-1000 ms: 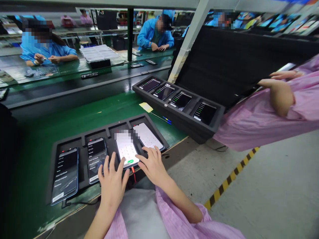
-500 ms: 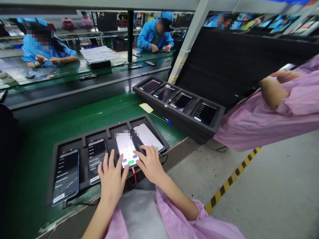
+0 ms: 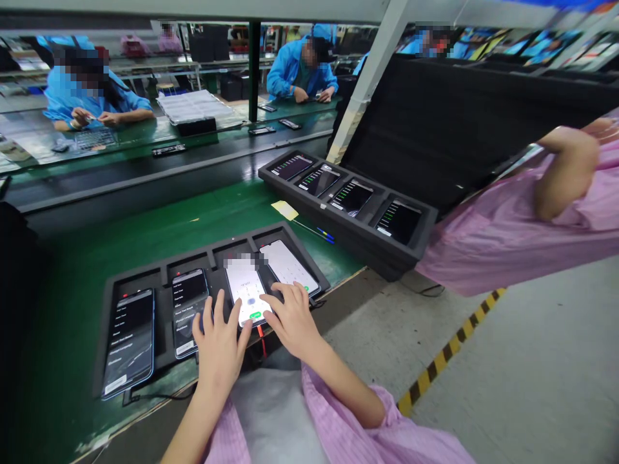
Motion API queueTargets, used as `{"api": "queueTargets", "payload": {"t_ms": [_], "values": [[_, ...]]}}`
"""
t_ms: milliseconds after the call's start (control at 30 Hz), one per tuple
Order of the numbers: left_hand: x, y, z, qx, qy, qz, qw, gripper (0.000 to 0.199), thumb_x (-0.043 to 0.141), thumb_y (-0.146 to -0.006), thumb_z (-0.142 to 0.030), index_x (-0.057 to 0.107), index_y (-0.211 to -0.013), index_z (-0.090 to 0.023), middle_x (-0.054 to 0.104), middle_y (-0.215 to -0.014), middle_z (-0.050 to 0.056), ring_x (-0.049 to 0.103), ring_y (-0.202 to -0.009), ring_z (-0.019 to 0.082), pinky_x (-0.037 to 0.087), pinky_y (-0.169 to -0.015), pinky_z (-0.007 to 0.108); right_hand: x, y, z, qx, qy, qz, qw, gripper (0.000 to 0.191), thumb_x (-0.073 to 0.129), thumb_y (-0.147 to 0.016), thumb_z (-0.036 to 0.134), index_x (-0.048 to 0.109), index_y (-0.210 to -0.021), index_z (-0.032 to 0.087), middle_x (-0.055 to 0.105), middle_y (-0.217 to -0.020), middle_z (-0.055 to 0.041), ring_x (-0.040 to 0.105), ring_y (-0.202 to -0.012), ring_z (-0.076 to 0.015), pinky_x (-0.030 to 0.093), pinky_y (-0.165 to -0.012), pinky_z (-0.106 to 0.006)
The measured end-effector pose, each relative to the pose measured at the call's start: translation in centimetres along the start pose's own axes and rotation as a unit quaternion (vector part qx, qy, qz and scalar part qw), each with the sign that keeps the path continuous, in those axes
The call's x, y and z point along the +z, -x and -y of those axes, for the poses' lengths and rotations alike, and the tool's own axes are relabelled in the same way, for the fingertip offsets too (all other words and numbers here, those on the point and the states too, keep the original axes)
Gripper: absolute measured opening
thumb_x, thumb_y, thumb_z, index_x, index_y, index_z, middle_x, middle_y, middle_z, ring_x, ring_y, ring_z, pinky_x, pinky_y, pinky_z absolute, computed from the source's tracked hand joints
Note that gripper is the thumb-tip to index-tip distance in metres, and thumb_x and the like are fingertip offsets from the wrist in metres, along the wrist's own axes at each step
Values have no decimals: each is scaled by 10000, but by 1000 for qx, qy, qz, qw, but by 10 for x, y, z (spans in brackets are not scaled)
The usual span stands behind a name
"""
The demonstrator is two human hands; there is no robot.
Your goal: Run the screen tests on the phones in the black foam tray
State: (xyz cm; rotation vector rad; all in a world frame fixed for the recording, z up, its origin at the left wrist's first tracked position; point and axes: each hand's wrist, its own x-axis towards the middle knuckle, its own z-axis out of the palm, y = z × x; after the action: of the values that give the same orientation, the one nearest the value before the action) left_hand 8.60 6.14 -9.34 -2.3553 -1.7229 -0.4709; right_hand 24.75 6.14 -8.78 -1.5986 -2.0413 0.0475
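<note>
Both my hands are over a smartphone point(image 3: 245, 278) that shows a white dial pad with a green button. My left hand point(image 3: 217, 345), fingers spread, lies at the phone's left edge and overlaps the neighbouring dark-screened phone point(image 3: 188, 303). From the right, my right hand point(image 3: 291, 317) reaches across with its fingers apart, fingertips at the dial pad's right side. Another white-screened phone point(image 3: 285, 261) lies beyond that hand. At the far left rests a phone point(image 3: 129, 341) with a dark text menu. All sit in a black foam tray point(image 3: 162, 270).
A second foam tray point(image 3: 333, 222) holds several phones with dark screens. Pens point(image 3: 314, 231) and a yellow note point(image 3: 285, 209) lie on the green bench point(image 3: 232, 206). At right, a person's pink sleeve point(image 3: 488, 225) is close by. Co-workers in blue sit across the line.
On the dial-pad phone, the blue highlights have shifted from the lower keys to the middle, and a line shows above the keys. The neighbour's arm at right has moved right.
</note>
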Motion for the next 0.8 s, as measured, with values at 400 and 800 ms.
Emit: {"api": "queueTargets", "payload": {"t_ms": [400,800], "values": [[-10,6,1,8,11,-11,1000,359,396,-877,-319,595,-1158,-216,477,-1317,179,415,-1215,351,357,-918,532,1,6,-3,10,-19,12,1000,381,285,-949,350,628,-1039,209,542,-1035,-102,469,-1017,-220,270,-994,-461],[-6,11,-1,27,-16,-41,999,356,383,-882,-322,612,-1126,-199,512,-1272,183,447,-1171,341,388,-874,509,1,8,-3,-8,-16,-1,1000,342,311,-945,316,629,-1026,221,549,-1016,-81,477,-1002,-203,243,-996,-432]]}}
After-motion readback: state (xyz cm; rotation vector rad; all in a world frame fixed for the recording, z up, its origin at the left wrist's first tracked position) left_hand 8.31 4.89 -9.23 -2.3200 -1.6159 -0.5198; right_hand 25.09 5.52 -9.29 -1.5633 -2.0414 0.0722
